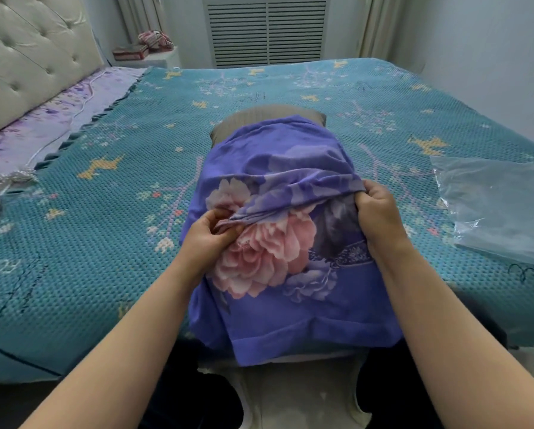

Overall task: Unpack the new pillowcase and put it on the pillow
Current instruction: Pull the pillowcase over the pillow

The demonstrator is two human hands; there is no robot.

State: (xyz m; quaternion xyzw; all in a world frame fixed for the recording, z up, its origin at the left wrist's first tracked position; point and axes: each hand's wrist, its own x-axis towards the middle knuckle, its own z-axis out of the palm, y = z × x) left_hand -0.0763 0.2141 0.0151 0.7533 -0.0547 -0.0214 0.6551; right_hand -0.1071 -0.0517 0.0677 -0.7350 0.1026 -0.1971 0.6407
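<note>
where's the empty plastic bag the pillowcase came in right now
In the head view, the clear plastic bag lies flat on the teal bedspread at the right edge, just right of the right hand gripping the purple pillowcase.

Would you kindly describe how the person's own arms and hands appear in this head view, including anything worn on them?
Both forearms are bare right up to the bottom frame edge: no sleeves or cuffs show. The left hand and right hand carry no gloves, and no rings, watch or bracelet are visible on the sides that show. Fingernails look short and unpainted where visible.
</note>
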